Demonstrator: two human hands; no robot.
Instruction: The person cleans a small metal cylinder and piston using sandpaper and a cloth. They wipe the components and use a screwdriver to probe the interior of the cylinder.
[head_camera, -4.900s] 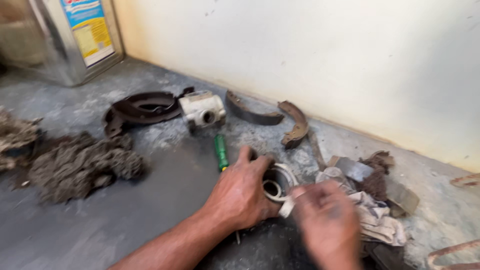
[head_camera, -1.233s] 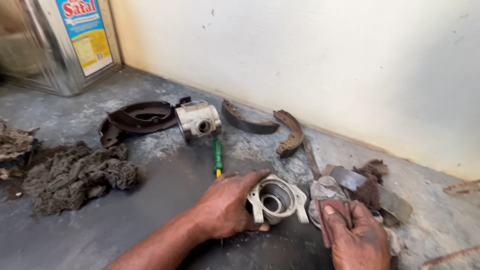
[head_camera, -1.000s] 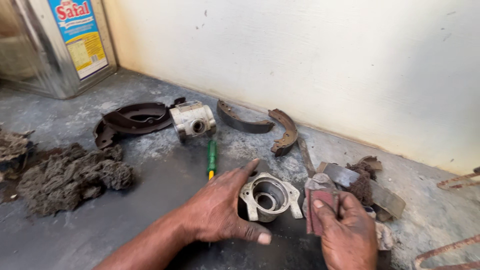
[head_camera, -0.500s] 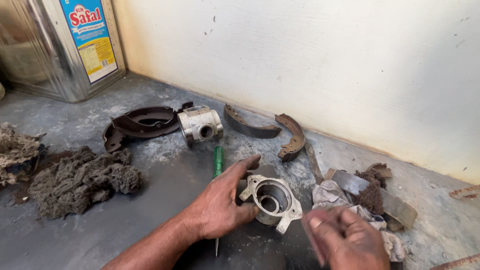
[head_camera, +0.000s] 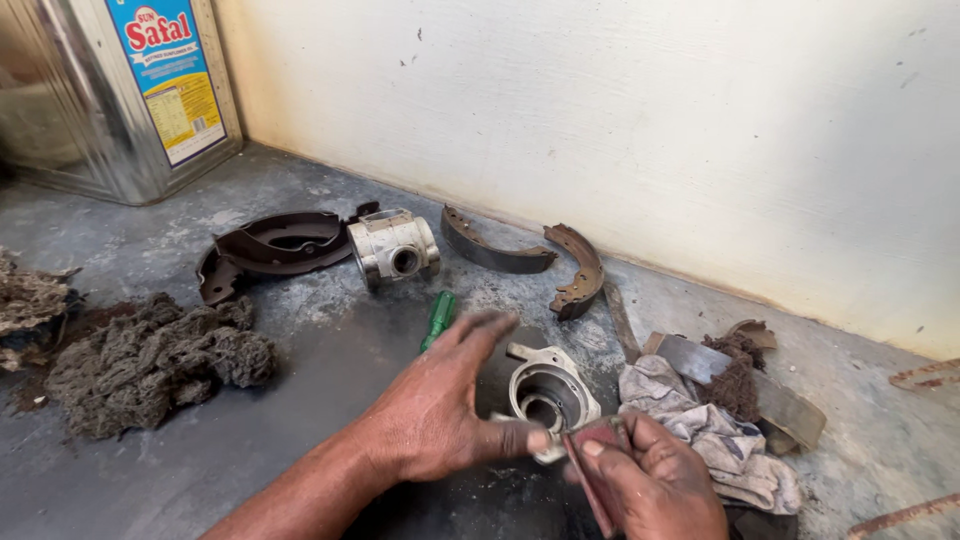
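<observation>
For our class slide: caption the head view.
Left hand steadies a metal housing while right hand presses reddish sandpaper against it.

On the floor (head_camera: 300, 420), the metal housing (head_camera: 550, 392) lies near centre between the left hand (head_camera: 440, 410) and right hand (head_camera: 650, 485), with the screwdriver (head_camera: 437, 318) just left of it, the rag (head_camera: 710, 440) to its right, the brake shoes (head_camera: 530, 255) farther back by the wall (head_camera: 650, 130), and the fibre heap (head_camera: 150, 360) far left.
</observation>
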